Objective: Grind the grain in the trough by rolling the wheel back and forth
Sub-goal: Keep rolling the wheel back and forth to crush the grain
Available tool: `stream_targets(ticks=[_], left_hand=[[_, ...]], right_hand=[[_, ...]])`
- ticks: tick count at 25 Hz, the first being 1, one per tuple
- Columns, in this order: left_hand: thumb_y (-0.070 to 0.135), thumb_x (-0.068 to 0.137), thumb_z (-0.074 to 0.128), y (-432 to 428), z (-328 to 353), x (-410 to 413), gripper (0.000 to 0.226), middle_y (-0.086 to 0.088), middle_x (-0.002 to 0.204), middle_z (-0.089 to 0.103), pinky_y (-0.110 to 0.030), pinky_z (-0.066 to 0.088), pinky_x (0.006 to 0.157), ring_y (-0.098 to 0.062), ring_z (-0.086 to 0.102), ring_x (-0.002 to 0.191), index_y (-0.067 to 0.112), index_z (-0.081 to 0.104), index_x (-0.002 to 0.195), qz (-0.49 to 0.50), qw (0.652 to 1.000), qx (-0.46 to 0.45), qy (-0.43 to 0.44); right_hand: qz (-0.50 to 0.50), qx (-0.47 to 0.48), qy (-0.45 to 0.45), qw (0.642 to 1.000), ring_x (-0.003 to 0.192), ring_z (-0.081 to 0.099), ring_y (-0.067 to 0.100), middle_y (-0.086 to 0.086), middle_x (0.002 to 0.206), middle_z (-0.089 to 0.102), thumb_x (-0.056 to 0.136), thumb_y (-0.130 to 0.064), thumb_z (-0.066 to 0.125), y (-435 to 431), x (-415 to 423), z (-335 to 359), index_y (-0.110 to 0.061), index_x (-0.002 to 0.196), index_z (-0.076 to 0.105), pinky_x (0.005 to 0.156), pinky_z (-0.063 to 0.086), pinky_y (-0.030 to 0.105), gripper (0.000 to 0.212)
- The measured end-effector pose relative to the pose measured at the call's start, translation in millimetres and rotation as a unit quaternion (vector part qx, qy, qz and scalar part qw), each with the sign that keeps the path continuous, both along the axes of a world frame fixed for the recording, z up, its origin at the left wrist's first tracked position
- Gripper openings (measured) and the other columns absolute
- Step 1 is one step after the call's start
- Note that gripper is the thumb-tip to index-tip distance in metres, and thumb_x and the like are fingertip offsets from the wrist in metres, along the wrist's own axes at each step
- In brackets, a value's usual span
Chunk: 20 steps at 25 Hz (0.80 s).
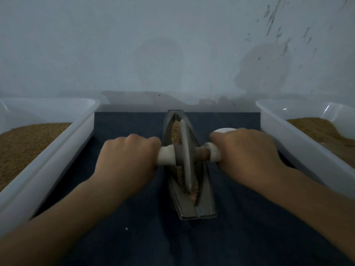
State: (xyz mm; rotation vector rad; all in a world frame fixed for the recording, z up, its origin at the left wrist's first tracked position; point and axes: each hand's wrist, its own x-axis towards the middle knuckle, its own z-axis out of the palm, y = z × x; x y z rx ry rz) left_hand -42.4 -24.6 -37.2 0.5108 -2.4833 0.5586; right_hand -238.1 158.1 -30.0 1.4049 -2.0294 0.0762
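- Your left hand [126,156] and right hand [244,150], nearest you, each curl tightly round a white axle handle [166,155].
- Between them the grinding wheel [185,156] stands upright in the boat-shaped metal trough [192,206], on brown grain [175,131].
- The trough sits on dark blue cloth [134,227], before a pale wall [172,45].
- The left tub [48,160] and right tub [299,143], both white plastic, flank it, each holding a brown granular heap [25,144].

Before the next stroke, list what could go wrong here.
1. Grain lies heaped beside the wheel; a hard stroke may throw it over the rim of the trough onto the dark cloth.
2. The narrow trough shows no fastening to the cloth; uneven pressure from the left hand and right hand might tip or slide it.
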Motion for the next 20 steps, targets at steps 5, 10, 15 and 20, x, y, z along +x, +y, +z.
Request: stream_targets(ticks=[5, 10, 15, 20], left_hand=[[0.026, 0.072, 0.072, -13, 2, -34, 0.032, 0.005, 0.056, 0.028, -0.025, 0.014, 0.046, -0.016, 0.023, 0.044, 0.023, 0.040, 0.071, 0.088, 0.996, 0.003, -0.028], [0.023, 0.088, 0.061, -38, 27, -75, 0.011, -0.004, 0.085, 0.060, -0.034, 0.037, 0.058, -0.029, 0.063, 0.077, 0.023, 0.064, 0.097, 0.110, 0.990, 0.057, -0.074], [0.026, 0.057, 0.080, 1, 5, -16, 0.049, 0.006, 0.052, 0.026, -0.022, 0.008, 0.047, -0.015, 0.017, 0.042, 0.025, 0.032, 0.067, 0.027, 0.999, -0.027, -0.002], [0.030, 0.067, 0.077, -7, -4, -25, 0.042, 0.008, 0.055, 0.023, -0.024, 0.013, 0.046, -0.013, 0.017, 0.045, 0.027, 0.035, 0.069, 0.076, 0.997, 0.009, -0.029]], right_hand=[[-0.058, -0.009, -0.038, 0.998, 0.053, 0.045, 0.019, -0.008, 0.061, 0.047, 0.072, -0.027, 0.073, -33, -16, -8, -0.031, 0.074, 0.042, 0.047, 0.015, 0.023, 0.032], [-0.097, 0.015, -0.130, 0.987, 0.078, 0.062, 0.028, 0.001, 0.082, 0.061, 0.088, -0.026, 0.062, -80, -38, 10, -0.028, 0.080, 0.049, 0.060, 0.041, 0.032, 0.015], [-0.035, 0.002, -0.052, 0.998, 0.051, 0.039, 0.010, -0.010, 0.060, 0.041, 0.073, -0.027, 0.063, -4, -4, -11, -0.033, 0.070, 0.031, 0.045, 0.012, 0.022, 0.033], [-0.053, -0.005, -0.016, 0.998, 0.045, 0.031, 0.015, -0.012, 0.054, 0.033, 0.062, -0.023, 0.076, -20, -7, -5, -0.032, 0.068, 0.033, 0.048, 0.006, 0.020, 0.044]])
